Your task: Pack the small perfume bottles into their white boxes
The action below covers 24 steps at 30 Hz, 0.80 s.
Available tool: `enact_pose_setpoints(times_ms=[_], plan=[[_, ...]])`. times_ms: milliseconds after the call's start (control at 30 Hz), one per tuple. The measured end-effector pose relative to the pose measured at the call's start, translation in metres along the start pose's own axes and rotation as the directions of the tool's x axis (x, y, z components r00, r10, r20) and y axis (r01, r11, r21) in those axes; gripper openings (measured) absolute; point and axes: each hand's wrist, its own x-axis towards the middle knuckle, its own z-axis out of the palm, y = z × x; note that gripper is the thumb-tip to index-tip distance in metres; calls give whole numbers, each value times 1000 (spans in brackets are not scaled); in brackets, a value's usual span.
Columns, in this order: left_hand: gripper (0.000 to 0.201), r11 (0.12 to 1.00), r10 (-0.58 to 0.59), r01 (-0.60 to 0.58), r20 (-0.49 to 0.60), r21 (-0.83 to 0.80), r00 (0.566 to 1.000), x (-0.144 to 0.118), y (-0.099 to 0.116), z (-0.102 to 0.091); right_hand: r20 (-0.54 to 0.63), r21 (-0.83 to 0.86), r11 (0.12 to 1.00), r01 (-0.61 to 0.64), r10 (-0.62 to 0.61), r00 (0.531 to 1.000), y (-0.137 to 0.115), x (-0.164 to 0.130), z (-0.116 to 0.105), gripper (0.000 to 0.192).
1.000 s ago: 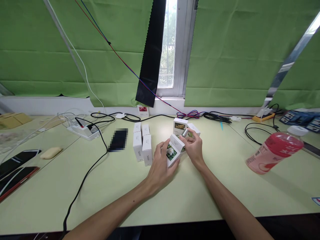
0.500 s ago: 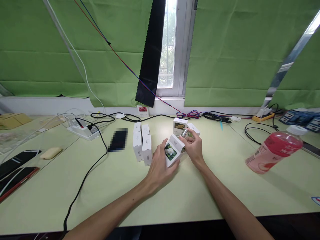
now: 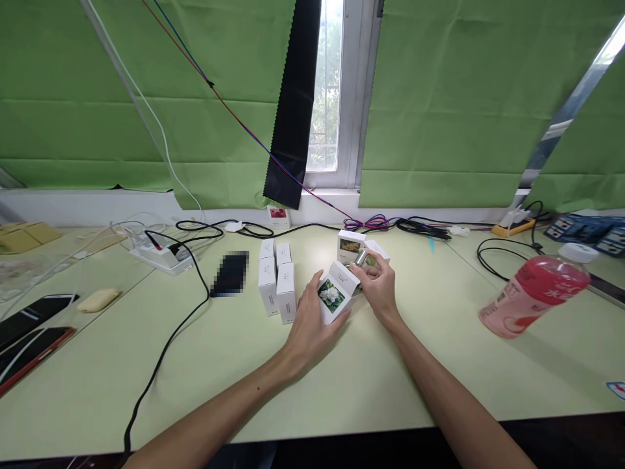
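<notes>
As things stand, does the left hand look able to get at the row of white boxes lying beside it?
Probably yes, once freed. The left hand holds the flower-print box, and the row of white boxes lies just to its left on the table, with nothing between them.

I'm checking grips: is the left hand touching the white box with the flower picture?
Touching. The head view shows the left hand wrapped around the white box, thumb on its near side and fingers behind it.

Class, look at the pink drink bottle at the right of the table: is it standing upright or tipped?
Tipped. The pink bottle leans, its white cap pointing up and right.
</notes>
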Motion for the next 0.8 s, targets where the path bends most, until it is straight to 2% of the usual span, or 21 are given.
enact_pose_setpoints(times_ms=[300,367,567,667,800], plan=[[92,996,65,-66,-34,-55,997,-1,2,0,-2,-5,1000,-24,24,1000,-1,0,-1,60],[85,992,92,-97,-64,-77,994,-2,3,-2,-7,-2,1000,-30,30,1000,-1,0,-2,60],[45,954,209,-237,-157,-183,965,-2,4,-8,-9,16,999,-34,34,999,0,0,-3,59],[52,969,193,-212,-152,-124,970,0,5,-8,-11,9,999,-33,33,999,0,0,-3,60],[75,987,163,-163,-60,11,985,2,6,-6,-6,10,999,-35,35,999,-1,0,-3,61]])
